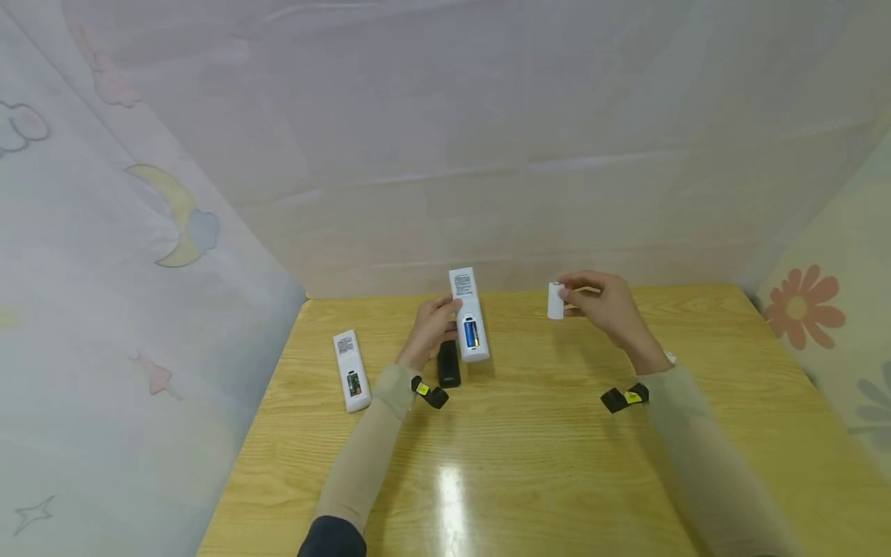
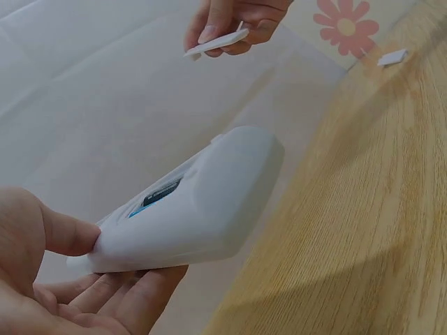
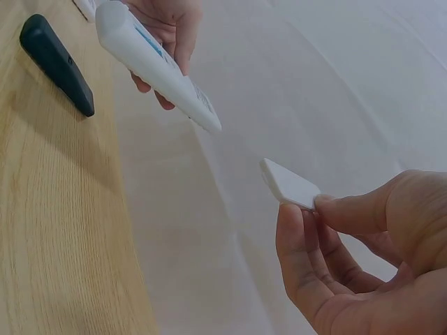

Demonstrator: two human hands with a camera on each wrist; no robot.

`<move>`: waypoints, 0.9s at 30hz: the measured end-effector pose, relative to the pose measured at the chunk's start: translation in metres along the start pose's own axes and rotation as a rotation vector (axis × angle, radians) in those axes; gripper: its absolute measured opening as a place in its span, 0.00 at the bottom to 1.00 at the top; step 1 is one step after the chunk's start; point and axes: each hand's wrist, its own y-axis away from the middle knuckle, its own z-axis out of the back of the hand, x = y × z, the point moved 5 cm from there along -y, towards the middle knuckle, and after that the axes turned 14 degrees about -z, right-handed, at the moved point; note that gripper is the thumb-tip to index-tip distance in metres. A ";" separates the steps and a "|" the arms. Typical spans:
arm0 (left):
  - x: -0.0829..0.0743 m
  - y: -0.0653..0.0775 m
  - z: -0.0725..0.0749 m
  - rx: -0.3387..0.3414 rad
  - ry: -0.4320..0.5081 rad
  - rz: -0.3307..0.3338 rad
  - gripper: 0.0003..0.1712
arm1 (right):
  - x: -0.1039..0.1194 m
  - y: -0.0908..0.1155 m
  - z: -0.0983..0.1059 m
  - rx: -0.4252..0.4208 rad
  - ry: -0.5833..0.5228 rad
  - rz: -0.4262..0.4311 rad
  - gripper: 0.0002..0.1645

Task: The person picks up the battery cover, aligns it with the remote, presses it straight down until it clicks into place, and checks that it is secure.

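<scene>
My left hand (image 1: pixel 429 330) grips a white remote control (image 1: pixel 462 286) by its side, back face up, above the table. Its battery compartment is uncovered, and batteries (image 1: pixel 472 333) with blue wrapping lie inside. Between thumb and fingers my right hand (image 1: pixel 604 305) pinches a small white battery cover (image 1: pixel 555 301), held apart from the remote to its right. The right wrist view shows the cover (image 3: pixel 290 185) tilted, the thumb on one face. In the left wrist view the remote's rounded end (image 2: pixel 241 188) points away from the left palm.
A second white remote (image 1: pixel 346 352) lies at the left of the wooden table (image 1: pixel 529 464), its battery compartment also uncovered. A black remote (image 1: pixel 448 367) lies just beneath the left hand. Another small white piece (image 2: pixel 392 58) rests on the table at the right. Patterned cloth walls (image 1: pixel 452 193) enclose the table.
</scene>
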 end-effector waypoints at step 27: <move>0.004 -0.006 -0.019 0.037 0.000 -0.002 0.30 | 0.017 -0.008 -0.018 0.021 0.016 0.007 0.21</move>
